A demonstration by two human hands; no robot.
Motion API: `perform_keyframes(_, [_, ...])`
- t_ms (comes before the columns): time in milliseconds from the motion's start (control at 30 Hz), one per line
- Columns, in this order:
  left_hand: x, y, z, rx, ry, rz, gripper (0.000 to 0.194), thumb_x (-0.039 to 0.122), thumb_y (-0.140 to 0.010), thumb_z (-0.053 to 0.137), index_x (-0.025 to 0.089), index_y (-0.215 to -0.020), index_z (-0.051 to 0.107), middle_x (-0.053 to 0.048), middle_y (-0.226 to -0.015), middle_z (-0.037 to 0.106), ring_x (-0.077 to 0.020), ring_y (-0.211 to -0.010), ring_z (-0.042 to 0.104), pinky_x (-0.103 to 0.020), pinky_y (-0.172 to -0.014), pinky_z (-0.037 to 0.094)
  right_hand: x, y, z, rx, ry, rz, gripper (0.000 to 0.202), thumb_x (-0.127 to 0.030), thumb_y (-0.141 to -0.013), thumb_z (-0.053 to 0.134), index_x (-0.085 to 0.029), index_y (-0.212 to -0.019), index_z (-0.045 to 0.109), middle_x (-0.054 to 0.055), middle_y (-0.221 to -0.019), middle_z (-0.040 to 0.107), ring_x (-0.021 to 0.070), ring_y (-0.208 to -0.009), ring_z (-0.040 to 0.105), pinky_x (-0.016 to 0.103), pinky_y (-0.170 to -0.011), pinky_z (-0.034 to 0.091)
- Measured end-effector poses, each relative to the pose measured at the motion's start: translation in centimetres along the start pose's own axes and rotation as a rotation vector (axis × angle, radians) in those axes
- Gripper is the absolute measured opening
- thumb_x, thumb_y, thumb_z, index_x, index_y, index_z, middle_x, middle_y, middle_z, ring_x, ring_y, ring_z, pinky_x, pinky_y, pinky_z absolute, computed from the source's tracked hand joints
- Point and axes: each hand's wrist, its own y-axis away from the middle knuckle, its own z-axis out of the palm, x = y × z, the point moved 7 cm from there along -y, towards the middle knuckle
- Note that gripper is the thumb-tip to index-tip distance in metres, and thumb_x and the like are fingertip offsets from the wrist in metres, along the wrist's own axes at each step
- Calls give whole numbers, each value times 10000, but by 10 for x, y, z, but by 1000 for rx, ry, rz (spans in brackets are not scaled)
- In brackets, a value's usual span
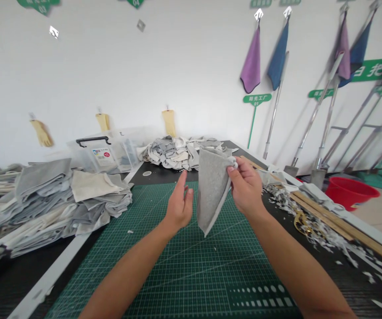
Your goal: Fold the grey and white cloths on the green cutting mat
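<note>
A folded piece of grey fabric point(212, 186) hangs above the green cutting mat point(164, 270), one corner pointing down. My right hand point(248, 185) pinches it by its upper right edge. Just left of the fabric, my left hand point(180, 204) is held up with its fingers stretched out and the thumb apart. A narrow gap separates that hand from the fabric, and nothing is in it. Small white scraps lie on the mat.
Stacks of folded grey and cream fabric point(44, 195) lie left, near a clear plastic box point(102, 155). Behind the mat is a crumpled fabric heap point(171, 153). On the right are gold-handled scissors point(301, 221), cut scraps point(320, 230), wooden strips point(340, 221) and a red basin point(352, 192).
</note>
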Motion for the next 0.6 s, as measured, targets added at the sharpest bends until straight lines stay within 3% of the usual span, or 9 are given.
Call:
perform_keyframes(67, [23, 2, -11, 80, -29, 201, 615, 385, -901, 347, 109, -1417, 157, -198, -1470, 175, -281, -1341, 225, -455, -1002, 361, 1, 2, 4, -15, 40, 1, 209, -326, -838, 522, -223, -1017, 551, 21, -902, 640, 161, -807, 583, 279, -703, 467])
perform_keyframes(100, [37, 6, -12, 67, -66, 341, 635, 430, -886, 362, 105, -1406, 196, -209, -1460, 199, -302, -1335, 234, -485, -1004, 347, 2, 2, 6, -17, 47, 3, 216, -330, -839, 518, -220, -1023, 547, 24, -905, 640, 164, -810, 584, 281, -702, 468])
perform_keyframes(200, [69, 25, 2, -152, -128, 733, 553, 504, -850, 406, 110, -1231, 478, -177, -1152, 587, -269, -1115, 533, -449, -917, 441, 4, 0, 1, 28, 27, -9, 220, -332, -834, 529, -221, -1023, 552, 26, -913, 636, 162, -813, 584, 285, -721, 469])
perform_keyframes(267, [75, 36, 10, -265, -122, 859, 489, 524, -826, 448, 101, -1021, 599, -84, -738, 665, -190, -741, 646, -363, -742, 525, 4, -3, -6, 77, 17, -31, 211, -331, -830, 534, -225, -1011, 561, 26, -917, 633, 162, -819, 584, 293, -745, 467])
perform_keyframes(333, [76, 38, 9, -248, -104, 881, 449, 519, -814, 474, 101, -879, 623, -19, -535, 581, -140, -516, 579, -318, -603, 527, 3, -7, -12, 110, 18, -51, 212, -334, -833, 526, -228, -1014, 560, 28, -928, 634, 168, -841, 588, 308, -766, 467])
perform_keyframes(367, [75, 36, 6, -215, -98, 865, 421, 500, -819, 476, 107, -857, 621, -22, -544, 584, -139, -517, 578, -317, -594, 525, 2, -9, -15, 119, 19, -59, 219, -338, -835, 520, -227, -1020, 557, 31, -935, 636, 173, -851, 590, 317, -772, 467])
perform_keyframes(433, [73, 29, -3, -117, -97, 805, 371, 458, -831, 469, 122, -890, 615, -83, -745, 659, -185, -723, 640, -348, -683, 532, 2, -10, -17, 127, 24, -62, 238, -345, -835, 517, -219, -1033, 554, 38, -946, 640, 179, -862, 594, 332, -783, 469])
perform_keyframes(533, [70, 22, -9, -28, -154, 703, 432, 488, -819, 464, 129, -1022, 589, -162, -1109, 610, -274, -1079, 555, -428, -832, 494, 3, -10, -17, 138, 30, -57, 242, -345, -831, 521, -215, -1031, 562, 40, -953, 640, 178, -871, 592, 343, -811, 464])
perform_keyframes(600, [71, 24, -1, -103, -178, 709, 446, 493, -811, 480, 122, -1034, 589, -143, -1008, 650, -251, -996, 600, -395, -792, 509, 3, -9, -18, 166, 13, -69, 233, -336, -831, 521, -224, -1030, 564, 38, -967, 634, 176, -889, 586, 347, -836, 456])
